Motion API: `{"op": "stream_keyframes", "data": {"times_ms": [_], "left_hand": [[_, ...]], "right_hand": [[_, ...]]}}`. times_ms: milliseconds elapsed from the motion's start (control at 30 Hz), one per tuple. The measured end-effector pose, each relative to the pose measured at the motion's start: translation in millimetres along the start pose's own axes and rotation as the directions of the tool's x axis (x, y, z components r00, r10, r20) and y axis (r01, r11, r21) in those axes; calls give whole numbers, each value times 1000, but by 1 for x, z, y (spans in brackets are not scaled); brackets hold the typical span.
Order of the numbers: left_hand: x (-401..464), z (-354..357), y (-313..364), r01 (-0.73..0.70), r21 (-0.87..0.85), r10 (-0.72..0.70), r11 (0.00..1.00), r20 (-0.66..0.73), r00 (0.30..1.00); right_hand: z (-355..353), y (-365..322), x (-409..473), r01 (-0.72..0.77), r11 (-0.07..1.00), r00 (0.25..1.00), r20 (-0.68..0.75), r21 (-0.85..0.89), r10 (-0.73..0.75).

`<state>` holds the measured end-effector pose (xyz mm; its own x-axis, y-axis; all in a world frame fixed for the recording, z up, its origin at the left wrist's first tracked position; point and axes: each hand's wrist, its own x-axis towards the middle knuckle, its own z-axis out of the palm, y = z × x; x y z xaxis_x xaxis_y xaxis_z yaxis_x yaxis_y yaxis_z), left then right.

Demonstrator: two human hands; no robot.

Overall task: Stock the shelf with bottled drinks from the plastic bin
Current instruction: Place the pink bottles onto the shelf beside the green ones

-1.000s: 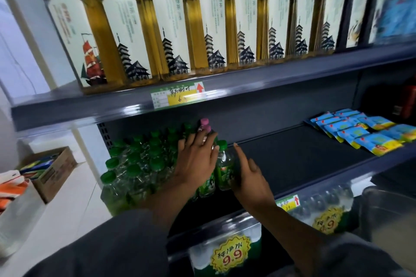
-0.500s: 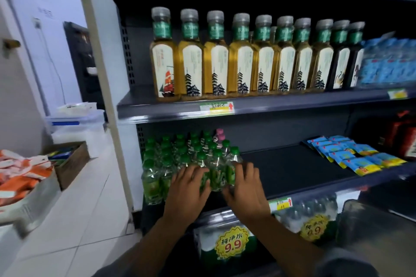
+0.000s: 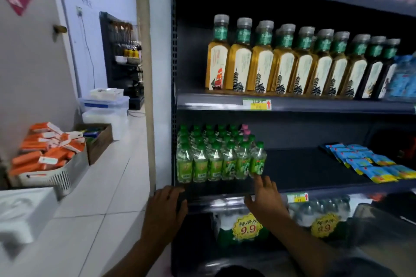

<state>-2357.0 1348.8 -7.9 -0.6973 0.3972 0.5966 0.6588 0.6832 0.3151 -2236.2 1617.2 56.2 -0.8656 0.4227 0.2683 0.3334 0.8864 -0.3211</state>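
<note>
At far left we see a white basket [image 3: 57, 179] filled with orange packets [image 3: 45, 153], then a cardboard box [image 3: 99, 141] and stacked clear lidded tubs [image 3: 105, 105] on the tiled floor. Next comes the pale upright post [image 3: 157, 74] of the dark shelf [image 3: 315, 189].

Our left hand [image 3: 166, 211] rests at the shelf's front left corner, palm down, fingers relaxed and holding nothing. On the shelf just above and to the right of it stand the green-capped bottles [image 3: 216, 162], packed in rows against the left end. Each stands upright, long axis vertical, cap pointing up, green label facing us. The rightmost front bottle [image 3: 257, 161] leans slightly, its cap tipped to the right. One pink-capped bottle [image 3: 245, 129] shows at the back of the block.

Our right hand [image 3: 266, 200] lies over the shelf's front lip, fingers spread and extended; its index fingertip [image 3: 258, 179] is at the base of the leaning bottle, and we cannot tell whether they touch. The hand grips nothing.

Above, a row of amber tea bottles [image 3: 281, 63] stands upright, caps up. Further right on the middle shelf lie flat blue sachets [image 3: 364, 164]. Below, yellow price tags [image 3: 246, 227] hang before shrink-wrapped water packs [image 3: 315, 207]. At lower right a clear plastic bin [image 3: 382, 225] shows blurred.
</note>
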Motion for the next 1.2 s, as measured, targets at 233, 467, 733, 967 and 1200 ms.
{"op": "stream_keyframes", "data": {"times_ms": [233,467,733,967,1200], "left_hand": [[8,20,9,111,-119,-101,987,86,991],[-3,48,9,190,-158,-168,969,144,975],[-59,68,-26,377,-18,-369,926,165,915],[-116,73,-72,492,134,-510,860,203,836],[-185,108,-80,541,156,-560,826,336,757]], "right_hand": [[41,-37,-16,208,976,977,22,65,-210],[94,-42,-21,308,932,951,-61,192,-302],[186,-59,-27,318,896,931,78,310,-357],[264,-87,-68,265,877,912,191,400,-363],[326,-71,-118,155,912,917,288,381,-277]]}}
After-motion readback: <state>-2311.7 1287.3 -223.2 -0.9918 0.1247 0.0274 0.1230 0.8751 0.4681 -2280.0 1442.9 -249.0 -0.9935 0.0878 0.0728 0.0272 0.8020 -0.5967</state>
